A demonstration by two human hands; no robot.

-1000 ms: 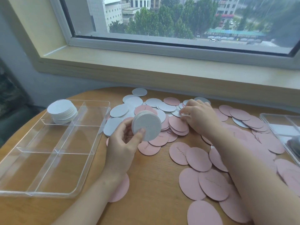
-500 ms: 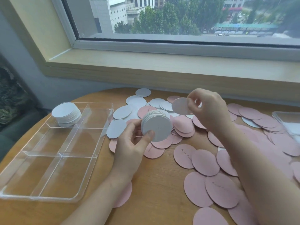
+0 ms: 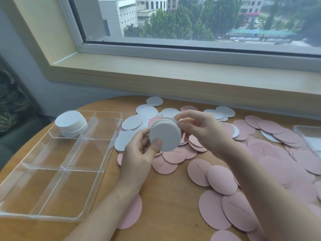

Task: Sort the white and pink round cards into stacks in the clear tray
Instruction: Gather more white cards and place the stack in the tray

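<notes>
The white stack (image 3: 164, 136) stands on edge above the table (image 3: 173, 197), its flat face turned toward the camera, probably so that new cards can be slipped onto its far side and the edges kept flush. The left hand (image 3: 139, 153) grips it from below and to the left, thumb pressed on the near face low down, fingers curled behind. The right hand (image 3: 199, 129) meets the stack at its upper right edge, fingertips pinched together there; it seems to be setting a card against the back, though the card itself is hidden behind the stack.

Left of the hands lies the tray (image 3: 111, 141), and its far-left compartment holds a done pile (image 3: 71, 123) of white cards; the other compartments hold no cards. That pile suggests where the held stack is bound, once it is thick enough.

Loose white cards (image 3: 132, 121) lie just behind and left of the stack, within short reach. Pink cards (image 3: 222, 178) spread over the near and right side, unsorted, so the pink half looks not yet begun.
</notes>
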